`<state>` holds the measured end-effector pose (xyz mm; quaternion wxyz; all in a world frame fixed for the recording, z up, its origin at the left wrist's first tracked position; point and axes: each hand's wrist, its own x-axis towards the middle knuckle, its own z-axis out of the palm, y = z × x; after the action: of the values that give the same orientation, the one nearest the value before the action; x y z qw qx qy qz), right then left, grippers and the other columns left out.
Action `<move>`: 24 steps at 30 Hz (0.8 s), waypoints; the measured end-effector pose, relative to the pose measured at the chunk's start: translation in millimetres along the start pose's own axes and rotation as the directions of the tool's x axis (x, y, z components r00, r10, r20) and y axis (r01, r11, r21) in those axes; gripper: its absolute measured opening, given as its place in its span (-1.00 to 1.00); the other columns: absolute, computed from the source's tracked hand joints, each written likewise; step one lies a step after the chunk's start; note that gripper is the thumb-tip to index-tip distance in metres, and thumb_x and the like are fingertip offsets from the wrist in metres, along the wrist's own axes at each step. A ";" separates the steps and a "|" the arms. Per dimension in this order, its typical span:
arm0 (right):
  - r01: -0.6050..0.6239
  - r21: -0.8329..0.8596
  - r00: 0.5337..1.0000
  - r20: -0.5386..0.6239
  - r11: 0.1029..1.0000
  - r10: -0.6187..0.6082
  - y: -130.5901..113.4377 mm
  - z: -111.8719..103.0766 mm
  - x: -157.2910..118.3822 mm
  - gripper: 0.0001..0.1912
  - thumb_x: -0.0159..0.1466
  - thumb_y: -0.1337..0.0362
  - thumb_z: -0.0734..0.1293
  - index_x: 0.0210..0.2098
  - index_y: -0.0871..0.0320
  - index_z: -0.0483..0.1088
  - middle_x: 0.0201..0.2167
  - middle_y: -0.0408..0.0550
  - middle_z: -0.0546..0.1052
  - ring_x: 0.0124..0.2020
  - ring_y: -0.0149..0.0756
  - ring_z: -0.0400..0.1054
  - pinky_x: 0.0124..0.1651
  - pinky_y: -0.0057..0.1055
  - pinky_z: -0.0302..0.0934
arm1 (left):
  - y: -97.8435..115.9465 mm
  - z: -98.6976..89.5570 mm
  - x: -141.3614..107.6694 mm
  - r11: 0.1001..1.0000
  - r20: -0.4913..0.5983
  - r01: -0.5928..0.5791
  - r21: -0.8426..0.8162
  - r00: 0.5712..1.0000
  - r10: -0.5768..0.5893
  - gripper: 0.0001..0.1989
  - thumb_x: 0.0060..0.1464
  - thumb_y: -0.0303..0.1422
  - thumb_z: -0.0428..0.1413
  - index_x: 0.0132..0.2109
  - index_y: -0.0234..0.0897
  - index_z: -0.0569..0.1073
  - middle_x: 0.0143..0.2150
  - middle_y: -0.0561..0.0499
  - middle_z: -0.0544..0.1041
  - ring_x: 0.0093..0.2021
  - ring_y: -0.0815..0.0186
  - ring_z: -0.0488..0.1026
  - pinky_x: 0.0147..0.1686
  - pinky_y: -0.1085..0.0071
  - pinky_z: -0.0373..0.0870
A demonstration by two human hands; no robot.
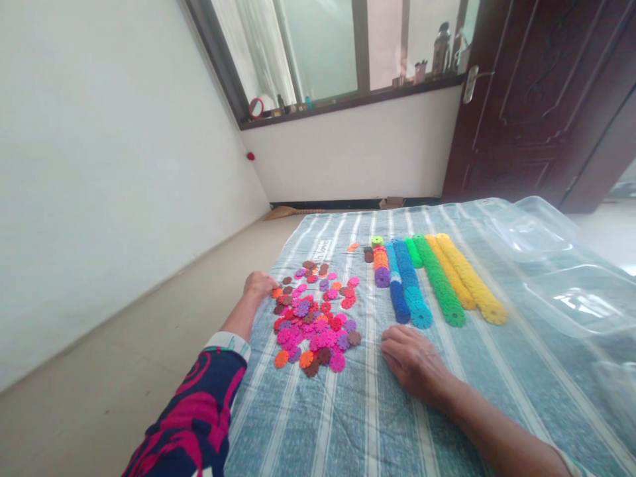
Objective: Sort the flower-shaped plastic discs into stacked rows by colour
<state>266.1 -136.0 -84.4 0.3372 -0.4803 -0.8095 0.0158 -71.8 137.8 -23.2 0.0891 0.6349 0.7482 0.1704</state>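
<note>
At the left edge of a loose pile of notched plastic discs point(311, 324), my left hand point(259, 286) has its fingers pinched at an orange disc point(277, 292). Pink, red, purple, brown and orange discs lie mixed in that pile. My right hand point(411, 360) rests on the cloth right of the pile, fingers curled under; whatever they hold is hidden. Just beyond it lie rows of overlapping discs sorted by colour: an orange and purple row point(380, 265), a dark blue row point(399, 301), a blue row point(410, 278), a green row point(440, 285) and a yellow row point(472, 281).
A striped blue-grey cloth point(348, 424) covers the work surface. Clear plastic containers point(576, 298) stand at the right. A short brown stack point(368, 255) and loose orange discs point(352, 247) lie near the rows' far end. Behind are a windowsill point(348, 101) and a door point(536, 99).
</note>
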 end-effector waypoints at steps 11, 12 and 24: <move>0.002 0.013 0.999 -0.032 1.000 -0.002 -1.8 -0.1 2.7 -0.72 0.36 0.43 0.16 -0.49 0.16 0.27 -0.40 -0.09 0.42 -0.31 -0.31 0.22 -0.24 -0.37 0.02 | 124.4 31.9 -30.6 0.827 0.082 -0.153 -0.540 0.969 0.232 -0.97 -0.26 -0.53 0.16 -0.55 -0.35 0.49 -0.70 0.14 0.37 -0.63 0.46 0.30 -0.59 0.54 0.18; 0.003 0.012 0.999 -0.034 1.000 -0.002 -1.9 0.0 2.8 -0.72 0.36 0.43 0.16 -0.49 0.16 0.27 -0.41 -0.09 0.42 -0.32 -0.31 0.22 -0.24 -0.37 0.02 | 137.2 41.1 -34.0 0.818 0.091 -0.154 -0.555 0.966 0.243 -0.96 -0.25 -0.52 0.16 -0.53 -0.35 0.50 -0.69 0.13 0.38 -0.63 0.46 0.31 -0.59 0.55 0.19; -0.029 0.002 1.000 -0.003 1.000 0.029 -4.2 -1.4 5.4 -0.73 0.34 0.44 0.16 -0.49 0.14 0.28 -0.41 -0.08 0.43 -0.32 -0.32 0.25 -0.25 -0.35 0.02 | 221.8 112.9 -41.0 0.791 0.140 -0.178 -0.586 0.939 0.315 -0.84 -0.13 -0.53 0.11 -0.36 -0.39 0.57 -0.62 0.04 0.46 -0.58 0.42 0.41 -0.56 0.56 0.28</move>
<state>262.0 -134.4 -78.9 0.3385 -0.4917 -0.8020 0.0208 179.0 143.7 -49.4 0.3356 0.6881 0.5586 0.3193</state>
